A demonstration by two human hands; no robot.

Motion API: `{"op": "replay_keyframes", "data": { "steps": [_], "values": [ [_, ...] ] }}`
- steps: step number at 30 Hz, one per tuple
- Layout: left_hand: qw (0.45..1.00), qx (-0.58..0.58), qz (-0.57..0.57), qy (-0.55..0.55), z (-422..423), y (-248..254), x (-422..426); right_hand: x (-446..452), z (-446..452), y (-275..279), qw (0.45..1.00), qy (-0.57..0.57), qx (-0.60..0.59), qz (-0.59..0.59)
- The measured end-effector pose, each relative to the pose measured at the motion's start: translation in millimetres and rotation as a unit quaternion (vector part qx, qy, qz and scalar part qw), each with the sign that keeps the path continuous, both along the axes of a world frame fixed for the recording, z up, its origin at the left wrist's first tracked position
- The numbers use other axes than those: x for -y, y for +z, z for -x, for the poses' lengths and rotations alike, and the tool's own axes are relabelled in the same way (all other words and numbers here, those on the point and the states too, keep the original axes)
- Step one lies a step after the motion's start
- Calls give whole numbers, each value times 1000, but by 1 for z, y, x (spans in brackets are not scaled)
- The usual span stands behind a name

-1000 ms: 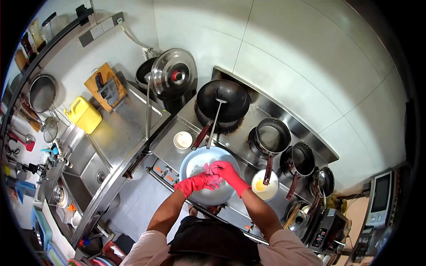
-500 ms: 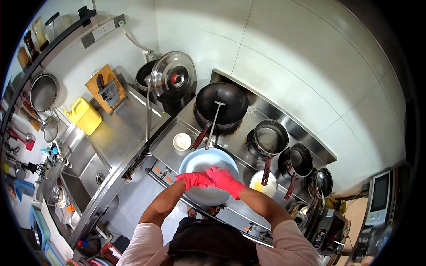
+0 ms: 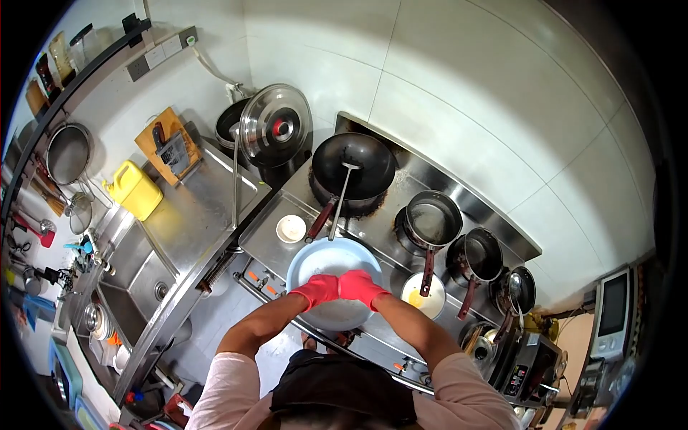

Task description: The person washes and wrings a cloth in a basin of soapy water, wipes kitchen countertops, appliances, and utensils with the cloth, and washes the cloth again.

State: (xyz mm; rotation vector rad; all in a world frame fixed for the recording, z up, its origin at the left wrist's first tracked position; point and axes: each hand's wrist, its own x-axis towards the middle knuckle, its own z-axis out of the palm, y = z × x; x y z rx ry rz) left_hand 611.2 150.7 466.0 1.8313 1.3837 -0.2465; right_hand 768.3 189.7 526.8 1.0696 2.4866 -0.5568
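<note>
Both of my hands wear pinkish-red rubber gloves and meet over a light blue basin (image 3: 331, 246). My left hand (image 3: 317, 289) is closed, its knuckles touching those of my right hand (image 3: 360, 287), which is closed too. Whatever is between or under the fingers is hidden. Pale whitish contents line the basin, but I cannot tell their kind. To the right of the basin is a white bowl (image 3: 434, 304) with something yellow in it. A smaller white bowl (image 3: 291, 228) stands at the upper left.
A black wok (image 3: 365, 161) with a spatula (image 3: 344, 195) sits on the stove behind the basin. Several saucepans, among them this one (image 3: 433, 215), line the right. At left are a sink (image 3: 136, 276), a yellow jug (image 3: 136, 192) and a cleaver (image 3: 172, 154) against a cutting board (image 3: 188, 152).
My hands have shifted from overlapping, right over left, to side by side with knuckles together. The whole view has moved slightly; the basin and cookware stay in place.
</note>
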Motion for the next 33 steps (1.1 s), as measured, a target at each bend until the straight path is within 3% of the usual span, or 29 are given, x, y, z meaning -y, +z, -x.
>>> {"op": "replay_keyframes", "data": {
  "steps": [3,7,8,10,12,14,15,16,17,19,20,22,24,26,29,31,33],
  "values": [
    [994,-51,-95,-6,-7,-6,8,7,4,19,999,-30,7,26],
    [957,-30,-289,7,-10,-8,21,4,1,12,996,-42,4,76],
    [976,-8,-206,67,-10,2,17,2,0,9,996,-30,6,87],
    [982,35,-33,184,-9,29,7,1,-16,14,943,-175,-122,256],
    [986,-4,-153,71,1,-35,8,-4,-31,14,858,-274,-237,365],
    [948,232,-67,207,0,-51,12,-6,-45,-10,771,-336,-336,424],
    [803,460,82,370,-10,-33,14,8,-39,16,744,-390,-359,406],
    [561,631,226,486,-20,-15,18,13,-32,22,768,-370,-380,359],
    [449,674,310,497,-26,21,22,19,-28,23,788,-350,-400,311],
    [763,496,155,383,-13,53,39,29,-24,41,797,-341,-438,239],
    [875,374,65,301,-7,63,45,32,-26,48,755,-367,-468,277],
    [800,447,98,387,-7,82,49,37,-34,57,660,-412,-523,349],
    [689,560,82,453,-7,96,50,48,-40,76,685,-364,-568,275],
    [627,578,57,519,-8,65,38,60,-49,90,721,-307,-587,203],
    [525,653,94,538,0,71,29,79,-63,106,777,-228,-570,141],
    [520,649,61,552,1,114,25,90,-71,121,799,-204,-544,155],
    [523,655,78,540,5,129,21,96,-78,128,790,-266,-523,178]
  ]
}}
